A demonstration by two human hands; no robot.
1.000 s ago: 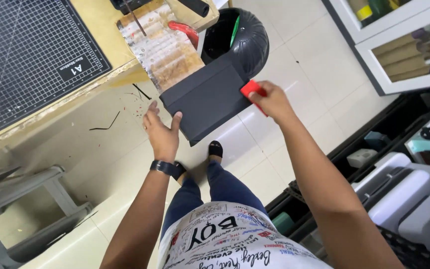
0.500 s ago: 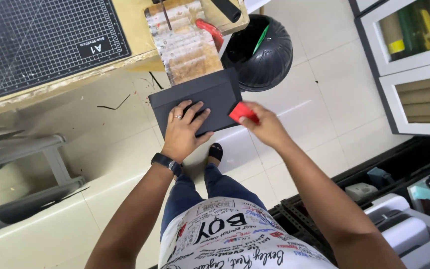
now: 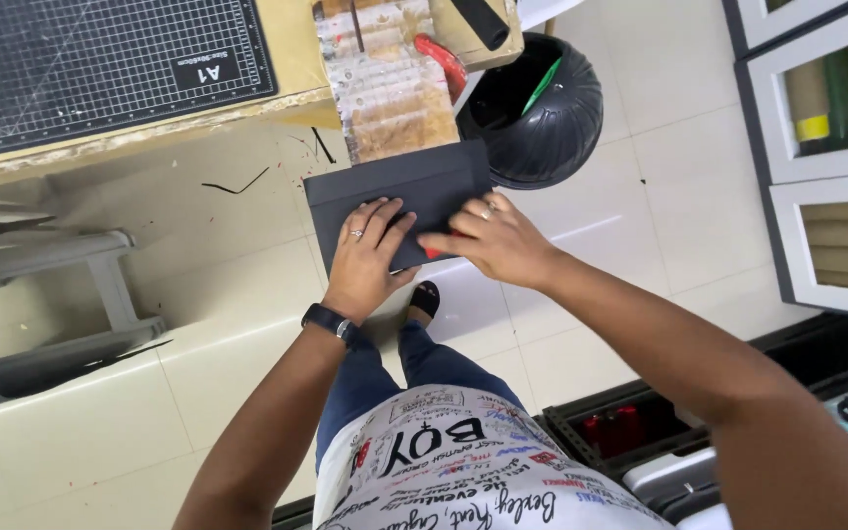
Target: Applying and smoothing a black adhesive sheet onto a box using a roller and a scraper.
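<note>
Gripping lightly, your left hand [image 3: 370,250] is pressing flat and open on the black card sheet [image 3: 399,191] held over the floor beside the table [image 3: 296,74], while your right hand [image 3: 488,236] is pinching its edge with a barely visible red tool; it looks light, thin, bendable, so support near the edges.

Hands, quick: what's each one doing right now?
Left hand: open, fingers spread flat on the black sheet.
Right hand: on the same sheet, covering a small red object; grip cannot be told.
</note>
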